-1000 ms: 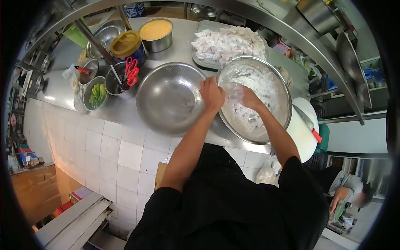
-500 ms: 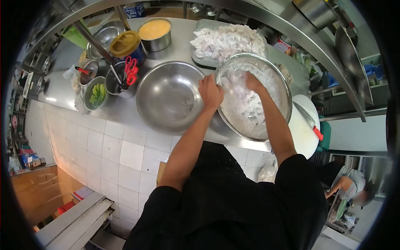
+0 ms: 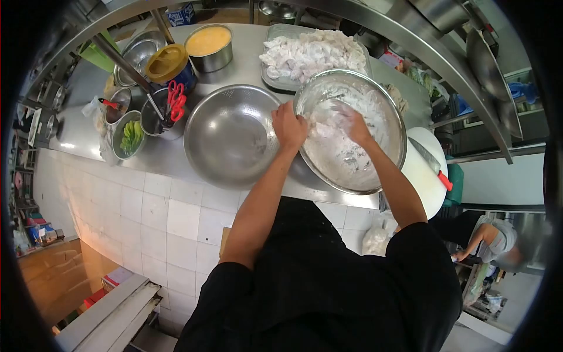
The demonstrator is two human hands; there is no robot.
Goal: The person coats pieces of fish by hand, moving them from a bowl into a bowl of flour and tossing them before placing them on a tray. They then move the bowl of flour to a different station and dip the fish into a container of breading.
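Observation:
A wide metal bowl of white flour stands on the steel counter, tilted slightly. My left hand grips its left rim with curled fingers. Inside the bowl, my right hand is over the flour, its whitened fingers smeared by motion. Pale floury pieces lie just left of those fingers; whether any is held cannot be made out. Left of the bowl sits a perforated metal colander with nothing in it. Behind, a clear tray carries a heap of flour-coated pieces.
A knife with a red handle lies on a round white cutting board. At left are red-handled scissors, a pot of yellow liquid and sliced greens. A steel rail arches overhead. Another person is at far right.
My right hand has shifted slightly down within the flour bowl, and its fingers are now blurred. My left hand stays on the rim. The whole view has shifted a little.

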